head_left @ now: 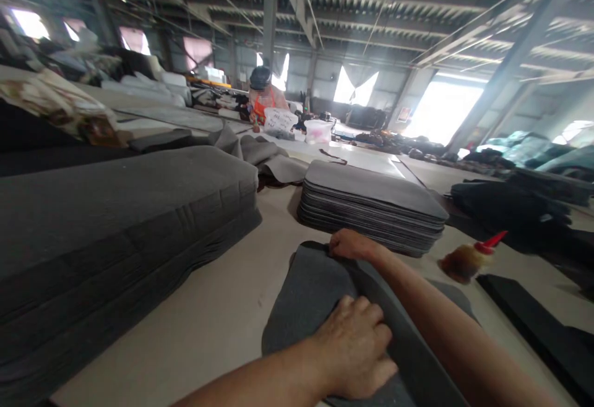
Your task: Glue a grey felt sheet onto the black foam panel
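The left hand (356, 346), fingers curled, grips the gray sheet (310, 292); the right hand (349, 245) pinches its far edge.

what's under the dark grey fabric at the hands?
Pale tabletop shows past the left edge of the dark grey fabric; anything directly beneath is covered. The left hand and right hand touch it.

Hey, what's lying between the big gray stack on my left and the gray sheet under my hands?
In the head view, a strip of pale tabletop separates the big gray stack from the gray sheet.
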Available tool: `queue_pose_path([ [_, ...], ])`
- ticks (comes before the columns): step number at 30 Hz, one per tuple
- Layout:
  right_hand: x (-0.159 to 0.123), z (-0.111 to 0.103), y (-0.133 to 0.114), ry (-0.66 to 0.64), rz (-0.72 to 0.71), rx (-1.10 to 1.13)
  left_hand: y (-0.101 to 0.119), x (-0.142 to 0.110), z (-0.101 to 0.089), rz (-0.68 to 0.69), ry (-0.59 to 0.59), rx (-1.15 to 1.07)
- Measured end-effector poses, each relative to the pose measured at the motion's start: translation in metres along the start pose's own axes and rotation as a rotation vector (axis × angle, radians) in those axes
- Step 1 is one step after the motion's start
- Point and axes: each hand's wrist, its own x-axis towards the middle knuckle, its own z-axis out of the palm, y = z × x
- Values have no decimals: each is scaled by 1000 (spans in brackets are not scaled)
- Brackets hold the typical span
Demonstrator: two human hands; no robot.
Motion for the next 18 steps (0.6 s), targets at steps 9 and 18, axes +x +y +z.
queue_pose_path([
  [9,0,-1,-1,-29,-33,40,0,0,-1,-2,2,-7],
  [18,-3,2,-4,0,-69,46,-1,-1,-1,0,-2,-8],
])
